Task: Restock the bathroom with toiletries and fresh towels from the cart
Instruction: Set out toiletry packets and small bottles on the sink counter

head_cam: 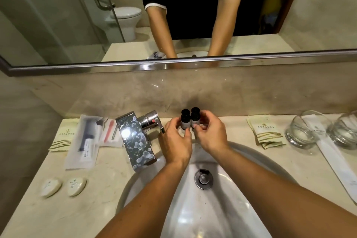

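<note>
A pale marble desk (108,162) runs across the lower half of the frame, its back edge meeting a stone splashback below the steel-framed wall mirror (173,15) that fills the top. The round white basin (251,160) is sunk into the lower centre, and both forearms pass over it. Between the basin's far rim and the splashback only a narrow strip of desk lies bare, and there the two hands meet.

At left of centre the chrome faucet (135,137) juts toward the basin, its handle just beside the left hand (176,141). Left of it lie a clear-wrapped toothbrush kit (85,141) and a stack of beige paper sachets (61,135); two white oval soaps (63,186) sit near the desk's lower-left edge. At right a second stack of beige sachets (267,131) sits beside two clear glass tumblers (303,129), with a long white wrapped packet (336,158) slanting toward the lower right.

Two small dark bottles with black caps and pale labels (188,120) stand upright side by side in the upper centre, long axes vertical, caps up. The left grip pinches the left-hand bottle with curled fingertips; the right hand (211,133) likewise pinches the right-hand bottle. Both bottles sit just beyond the knuckles, between the two hands.
</note>
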The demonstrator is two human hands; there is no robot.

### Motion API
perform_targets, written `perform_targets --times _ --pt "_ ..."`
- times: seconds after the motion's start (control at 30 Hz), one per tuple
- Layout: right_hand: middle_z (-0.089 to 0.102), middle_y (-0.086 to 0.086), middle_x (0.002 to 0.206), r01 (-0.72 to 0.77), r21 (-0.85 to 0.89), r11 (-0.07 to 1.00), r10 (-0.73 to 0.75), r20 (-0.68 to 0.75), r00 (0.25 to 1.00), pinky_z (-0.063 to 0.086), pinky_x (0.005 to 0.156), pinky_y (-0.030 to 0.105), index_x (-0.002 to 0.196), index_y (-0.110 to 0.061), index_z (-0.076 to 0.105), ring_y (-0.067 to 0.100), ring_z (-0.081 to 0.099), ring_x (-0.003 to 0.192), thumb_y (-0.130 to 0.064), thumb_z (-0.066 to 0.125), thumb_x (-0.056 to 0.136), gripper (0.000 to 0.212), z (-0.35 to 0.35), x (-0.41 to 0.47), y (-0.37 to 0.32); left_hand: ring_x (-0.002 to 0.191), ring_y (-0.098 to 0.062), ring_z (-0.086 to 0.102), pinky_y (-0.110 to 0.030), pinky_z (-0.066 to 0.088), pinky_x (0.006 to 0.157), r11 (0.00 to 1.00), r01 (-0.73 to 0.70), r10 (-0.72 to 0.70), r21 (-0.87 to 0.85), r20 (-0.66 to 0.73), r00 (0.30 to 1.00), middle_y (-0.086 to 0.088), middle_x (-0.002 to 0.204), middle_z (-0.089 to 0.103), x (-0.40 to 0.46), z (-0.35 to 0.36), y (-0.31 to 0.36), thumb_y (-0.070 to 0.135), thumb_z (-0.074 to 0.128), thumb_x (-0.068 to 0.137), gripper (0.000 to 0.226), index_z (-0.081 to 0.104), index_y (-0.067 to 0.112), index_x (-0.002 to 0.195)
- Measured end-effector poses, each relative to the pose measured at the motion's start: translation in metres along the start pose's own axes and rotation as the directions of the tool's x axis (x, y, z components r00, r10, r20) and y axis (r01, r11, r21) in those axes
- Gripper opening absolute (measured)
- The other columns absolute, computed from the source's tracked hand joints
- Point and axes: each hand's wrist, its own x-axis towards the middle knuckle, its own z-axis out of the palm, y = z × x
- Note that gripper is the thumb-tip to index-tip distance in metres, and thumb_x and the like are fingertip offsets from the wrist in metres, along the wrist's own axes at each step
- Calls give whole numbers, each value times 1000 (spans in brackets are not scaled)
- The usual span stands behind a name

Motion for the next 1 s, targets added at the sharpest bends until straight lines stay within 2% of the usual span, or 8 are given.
perform_targets --times 0.07,0.13,0.2,0.3,0.37,0.53,0.83,1.0 --pt "66 3 103 17 -76 997 -19 -25 1000 44 75 17 113 -12 65 14 60 88 -3 71 84 31 6 -1 3 111 -22 59 -44 41 103 995 45 -43 90 -17 999 1 113 66 1 0 -3 25 74 85 28 69 21 112" --pt "65 2 101 24 -104 994 -31 -59 998 40 72 18 113 -13 66 11 55 82 -4 73 82 33 9 -1 4 121 -22 54 -44 31 111 980 108 -107 167 -14 994 2 121 62 2 0 -4 35 72 87 33 66 28 119" --pt "69 0 101 16 -69 997 -22 -85 996 48 77 24 113 -14 66 13 60 87 -5 74 82 34 13 -1 2 124 -21 53 -44 27 114 973 135 -134 185 -23 991 2 124 61 5 0 -2 38 70 88 34 64 31 120" --pt "72 -1 99 6 -54 999 -13 -133 991 54 85 34 109 -15 67 17 66 92 -6 75 81 31 20 0 -1 116 -23 59 -44 38 107 980 136 -128 142 -66 990 2 118 67 12 1 -1 37 70 86 31 66 30 116" --pt "72 0 95 -5 -45 999 -2 -160 987 55 83 36 104 -16 67 18 67 88 -7 76 80 27 25 1 -2 114 -22 61 -44 41 105 985 146 -139 97 -77 987 4 115 69 15 3 -2 37 71 86 32 64 29 116" --pt "65 5 99 27 -105 994 -47 -202 978 55 80 30 105 -12 71 17 64 81 -6 76 80 26 30 4 -1 115 -22 59 -45 40 104 983 172 -168 64 -71 983 9 115 68 19 8 -6 38 69 87 31 58 32 115" --pt "70 0 82 -13 -96 995 -4 -171 985 47 70 17 99 -16 72 12 64 72 -7 74 82 19 29 2 -3 118 -21 59 -44 38 107 982 107 -96 153 -81 992 4 116 69 20 11 -14 39 64 89 33 63 33 121" --pt "68 6 95 -81 -152 985 63 -120 991 54 84 30 113 -8 66 19 65 84 -8 70 86 27 12 -7 -8 133 -24 44 -40 20 117 930 125 -117 346 -43 992 -1 132 61 2 3 -8 33 62 92 44 53 27 135"
